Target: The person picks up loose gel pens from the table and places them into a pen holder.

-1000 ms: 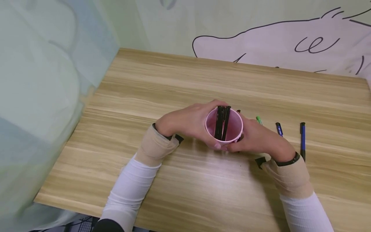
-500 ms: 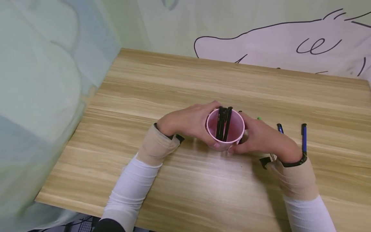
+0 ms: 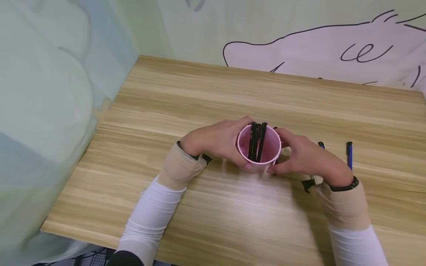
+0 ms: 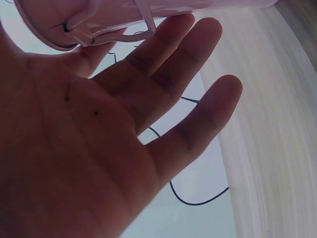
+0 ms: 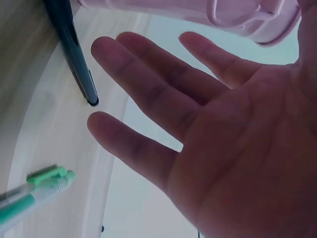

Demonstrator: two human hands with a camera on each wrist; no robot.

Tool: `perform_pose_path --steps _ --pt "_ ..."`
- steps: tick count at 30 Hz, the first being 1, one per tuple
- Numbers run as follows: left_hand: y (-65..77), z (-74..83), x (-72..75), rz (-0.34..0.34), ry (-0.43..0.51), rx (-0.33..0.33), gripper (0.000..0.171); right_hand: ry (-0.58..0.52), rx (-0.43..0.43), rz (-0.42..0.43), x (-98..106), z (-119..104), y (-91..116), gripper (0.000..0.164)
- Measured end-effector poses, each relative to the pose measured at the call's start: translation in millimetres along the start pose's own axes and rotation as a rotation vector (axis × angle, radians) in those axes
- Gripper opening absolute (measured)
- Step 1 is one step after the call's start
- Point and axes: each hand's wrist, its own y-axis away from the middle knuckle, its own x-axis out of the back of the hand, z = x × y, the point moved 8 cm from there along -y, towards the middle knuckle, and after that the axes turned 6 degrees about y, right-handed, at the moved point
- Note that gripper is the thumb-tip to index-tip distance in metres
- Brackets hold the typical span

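Note:
A pink pen cup [image 3: 261, 168] with small side handles stands upright on the table in the head view. Several black pens [image 3: 255, 142] lean inside it. My left hand [image 3: 221, 140] holds the cup's left side, thumb in front and index finger at the back rim. On the right, my right hand [image 3: 304, 155] is spread around the cup with a gap between palm and wall. The right wrist view shows its fingers [image 5: 148, 89] extended below the cup's wall. A dark pen [image 5: 77, 62] lies beside the cup, mostly hidden in the head view.
To the right of the right hand lie a blue pen [image 3: 349, 155] and another blue pen [image 3: 321, 145], partly covered by the hand. A green pen [image 5: 39, 191] shows in the right wrist view. The wooden table [image 3: 186, 88] meets a printed wall cloth [image 3: 186, 33] behind.
My right hand has loosened from the cup and moved to the right, covering more of the green and blue pens. The left hand keeps its hold.

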Motion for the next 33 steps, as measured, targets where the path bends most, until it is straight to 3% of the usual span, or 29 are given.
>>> perform_pose_path --steps 23,33 --pt "0.4 0.9 -0.2 -0.002 0.007 0.007 0.087 -0.052 -0.004 -0.026 6.7 4.1 4.8 0.076" --pt "0.6 1.7 0.0 0.0 0.005 -0.007 0.087 -0.066 0.029 -0.023 10.3 5.0 8.7 0.053"
